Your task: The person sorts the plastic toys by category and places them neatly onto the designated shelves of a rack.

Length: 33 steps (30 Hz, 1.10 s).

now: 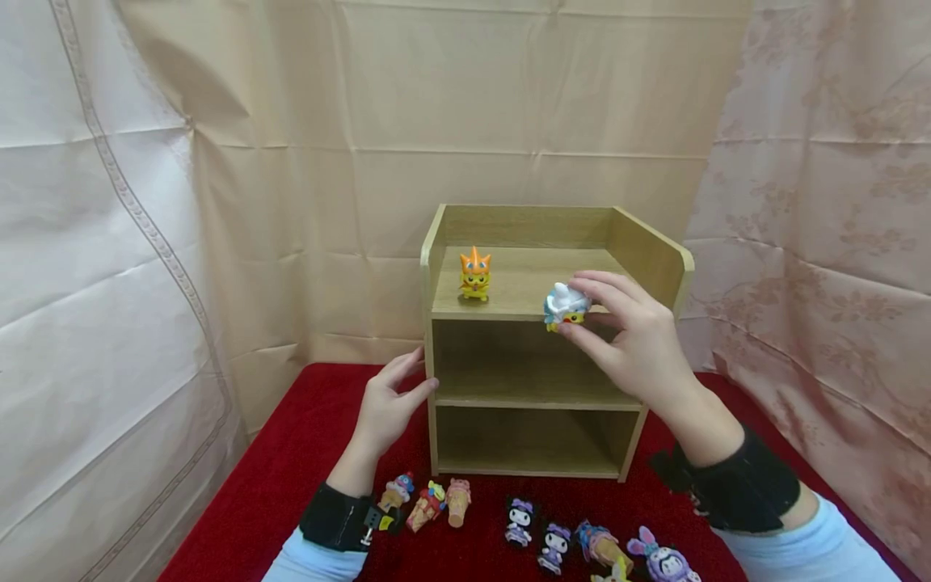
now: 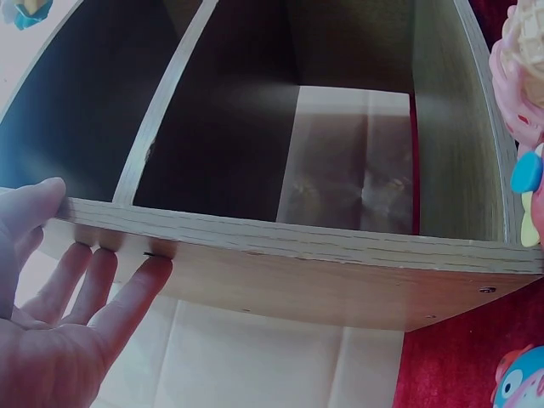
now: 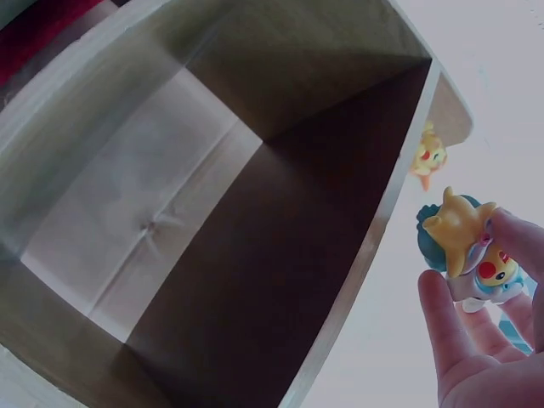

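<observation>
My right hand [image 1: 642, 333] pinches a small yellow figurine [image 1: 566, 305] with a white and blue hat, just in front of the top tier of a wooden shelf [image 1: 524, 402]. In the right wrist view the figurine [image 3: 459, 234] is tilted, with its yellow underside showing. My left hand [image 1: 385, 411] holds the shelf's left side panel [image 2: 229, 272]: the thumb lies over the front edge and the fingertips touch the outer face. A yellow figurine with an orange pointed hood [image 1: 475, 276] stands upright on the top tier, at the left.
Ice-cream-cone toys [image 1: 457, 503] lie on the red cloth [image 1: 280, 465] by my left wrist. Dark-and-white character figurines [image 1: 520, 521], another cone toy [image 1: 600, 543] and a purple bunny-eared figurine [image 1: 663, 558] lie before the shelf. Curtains [image 1: 349, 162] hang behind.
</observation>
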Available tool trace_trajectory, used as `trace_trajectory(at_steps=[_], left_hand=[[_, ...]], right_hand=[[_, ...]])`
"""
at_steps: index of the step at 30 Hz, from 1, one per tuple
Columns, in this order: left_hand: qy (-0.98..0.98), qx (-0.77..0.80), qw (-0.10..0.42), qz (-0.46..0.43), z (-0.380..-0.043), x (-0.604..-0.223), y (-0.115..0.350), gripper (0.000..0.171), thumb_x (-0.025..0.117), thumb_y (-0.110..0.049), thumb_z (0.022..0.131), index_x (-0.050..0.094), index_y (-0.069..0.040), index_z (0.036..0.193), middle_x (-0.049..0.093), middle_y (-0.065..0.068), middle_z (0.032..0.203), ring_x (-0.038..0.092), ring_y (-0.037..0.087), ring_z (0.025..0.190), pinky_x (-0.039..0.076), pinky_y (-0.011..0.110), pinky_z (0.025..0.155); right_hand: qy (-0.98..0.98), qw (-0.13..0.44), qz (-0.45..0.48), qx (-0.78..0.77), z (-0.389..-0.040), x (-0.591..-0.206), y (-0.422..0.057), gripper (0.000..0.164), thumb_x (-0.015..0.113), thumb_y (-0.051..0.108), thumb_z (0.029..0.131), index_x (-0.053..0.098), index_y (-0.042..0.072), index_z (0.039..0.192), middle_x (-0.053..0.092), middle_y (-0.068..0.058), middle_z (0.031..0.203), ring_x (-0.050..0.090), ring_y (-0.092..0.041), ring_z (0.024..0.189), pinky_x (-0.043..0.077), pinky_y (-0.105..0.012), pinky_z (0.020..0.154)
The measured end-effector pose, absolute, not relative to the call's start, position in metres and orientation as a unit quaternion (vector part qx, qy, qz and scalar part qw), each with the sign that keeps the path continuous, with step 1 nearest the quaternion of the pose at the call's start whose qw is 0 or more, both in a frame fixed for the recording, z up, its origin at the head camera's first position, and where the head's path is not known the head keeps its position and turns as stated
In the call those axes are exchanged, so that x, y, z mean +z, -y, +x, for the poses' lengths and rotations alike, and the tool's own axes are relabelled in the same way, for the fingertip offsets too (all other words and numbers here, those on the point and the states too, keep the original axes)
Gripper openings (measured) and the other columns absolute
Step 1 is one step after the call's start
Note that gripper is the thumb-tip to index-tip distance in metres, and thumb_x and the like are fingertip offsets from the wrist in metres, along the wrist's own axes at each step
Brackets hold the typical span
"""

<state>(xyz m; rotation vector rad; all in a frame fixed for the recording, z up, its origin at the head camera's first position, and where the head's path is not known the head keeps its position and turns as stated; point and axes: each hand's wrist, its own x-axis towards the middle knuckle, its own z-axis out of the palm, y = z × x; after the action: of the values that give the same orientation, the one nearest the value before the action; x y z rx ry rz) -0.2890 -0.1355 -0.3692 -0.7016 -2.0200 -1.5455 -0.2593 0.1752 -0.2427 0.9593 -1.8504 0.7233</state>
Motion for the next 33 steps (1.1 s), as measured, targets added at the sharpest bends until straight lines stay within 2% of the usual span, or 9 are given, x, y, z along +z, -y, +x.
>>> trace_trajectory(at_steps=[14,22,30,33], left_hand=[[0.74,-0.566,0.252,-0.261,-0.288,-0.368,0.135,0.051,0.07,0.0,0.085,0.053,0.0,0.133,0.058,0.014,0.126,0.054,0.015,0.111,0.054,0.038,0.083],[0.744,-0.555,0.261,-0.264,-0.29,-0.369,0.136,0.05,0.07,-0.002,0.086,0.053,0.0,0.133,0.058,0.012,0.126,0.054,0.016,0.113,0.05,0.044,0.09],[0.737,-0.573,0.244,-0.263,-0.29,-0.37,0.136,0.052,0.07,0.0,0.086,0.052,0.0,0.134,0.057,0.013,0.127,0.054,0.015,0.113,0.055,0.035,0.08],[0.74,-0.569,0.247,-0.261,-0.29,-0.37,0.136,0.051,0.07,-0.001,0.085,0.052,0.0,0.134,0.057,0.013,0.127,0.053,0.016,0.113,0.054,0.037,0.082]], right_hand=[[0.759,0.446,0.359,0.31,-0.277,-0.227,-0.176,0.05,0.082,-0.003,0.069,0.065,0.001,0.116,0.061,-0.008,0.119,0.061,-0.015,0.093,0.056,-0.028,0.071],[0.781,0.44,0.34,0.284,-0.287,-0.224,-0.174,0.048,0.083,0.003,0.072,0.065,0.002,0.116,0.06,-0.008,0.12,0.06,-0.014,0.092,0.056,-0.027,0.072],[0.802,0.417,0.323,0.282,-0.297,-0.223,-0.173,0.046,0.083,0.007,0.073,0.065,0.004,0.116,0.059,-0.008,0.12,0.06,-0.013,0.093,0.056,-0.029,0.073],[0.805,0.407,0.323,0.288,-0.301,-0.224,-0.17,0.045,0.082,0.007,0.074,0.065,0.005,0.116,0.059,-0.007,0.12,0.06,-0.012,0.092,0.057,-0.029,0.073]])
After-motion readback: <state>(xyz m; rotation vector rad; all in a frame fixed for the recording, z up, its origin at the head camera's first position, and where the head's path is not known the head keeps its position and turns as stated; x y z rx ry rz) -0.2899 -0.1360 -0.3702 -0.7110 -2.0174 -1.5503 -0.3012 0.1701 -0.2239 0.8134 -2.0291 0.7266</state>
